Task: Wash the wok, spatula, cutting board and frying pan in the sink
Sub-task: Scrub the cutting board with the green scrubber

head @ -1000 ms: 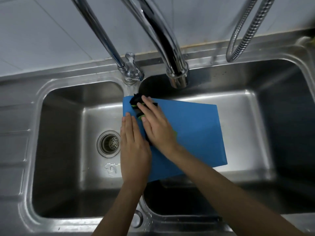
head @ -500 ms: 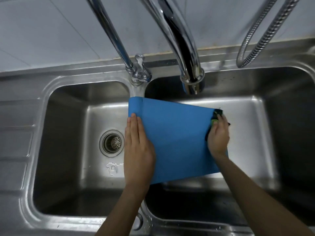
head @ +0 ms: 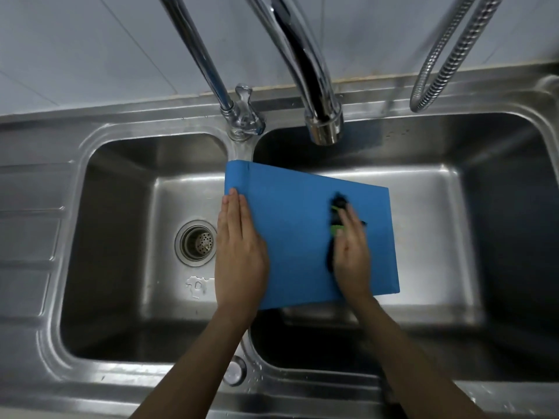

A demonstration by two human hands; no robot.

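A blue cutting board (head: 290, 225) lies across the divider between the two basins of a steel double sink (head: 121, 164). My left hand (head: 239, 255) lies flat on the board's left edge with straight fingers and presses it down. My right hand (head: 351, 255) presses a black and green scouring pad (head: 337, 213) onto the right half of the board, fingers laid over the pad. No wok, spatula or frying pan is in view.
A thick chrome tap spout (head: 320, 122) hangs over the board's far edge, with a thinner tap (head: 230, 110) to its left. A ribbed metal hose (head: 438, 74) loops at the back right. The left basin holds a drain strainer (head: 196, 241).
My right hand slid the pad from the board's far left corner to its right edge, then back a little toward the middle. My left hand stayed on the left edge.
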